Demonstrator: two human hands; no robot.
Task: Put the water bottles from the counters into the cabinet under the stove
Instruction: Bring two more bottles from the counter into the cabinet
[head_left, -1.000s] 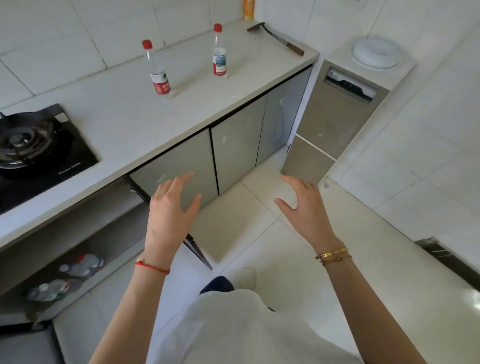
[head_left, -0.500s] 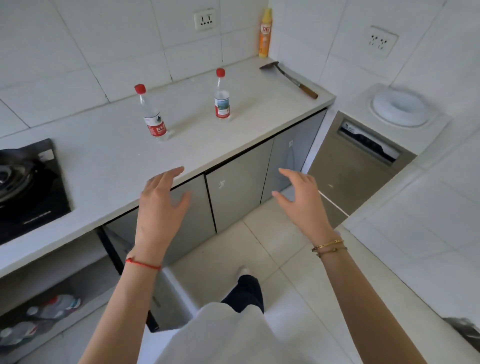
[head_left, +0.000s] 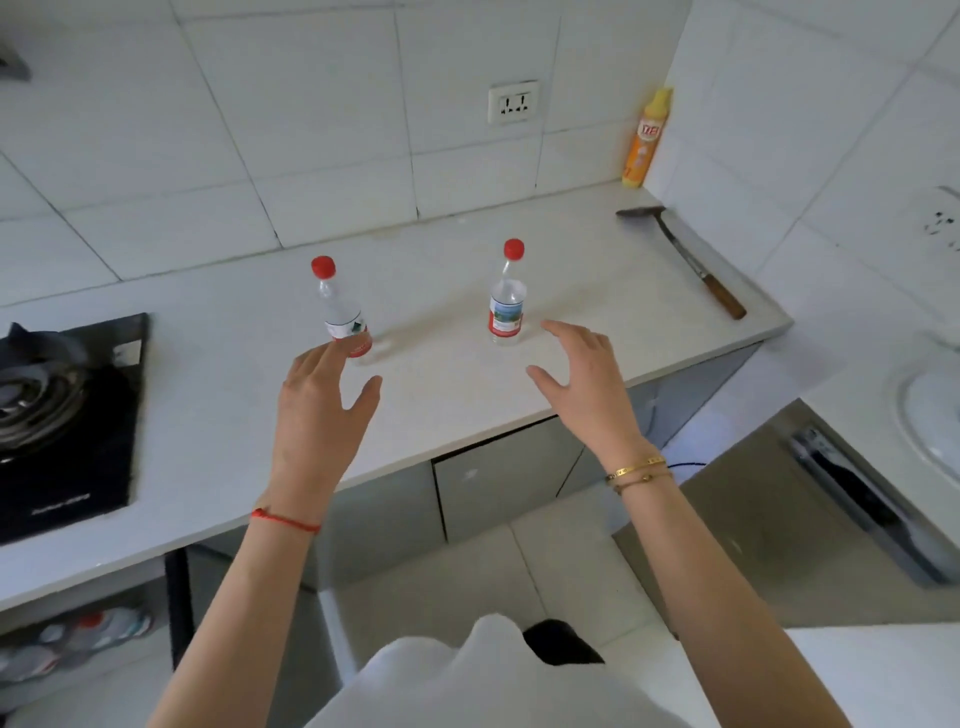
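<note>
Head view: two red-capped water bottles upright on the white bench, left bottle (head_left: 343, 317) and right bottle (head_left: 506, 304), well apart. Left hand (head_left: 317, 410) and right hand (head_left: 584, 379) (fingers spread, holding nothing) hover just short of each. Stove (head_left: 62, 415) at left.

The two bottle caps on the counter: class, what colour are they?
Both caps, on the left bottle and the right bottle, are red, shown in the head view.
</note>
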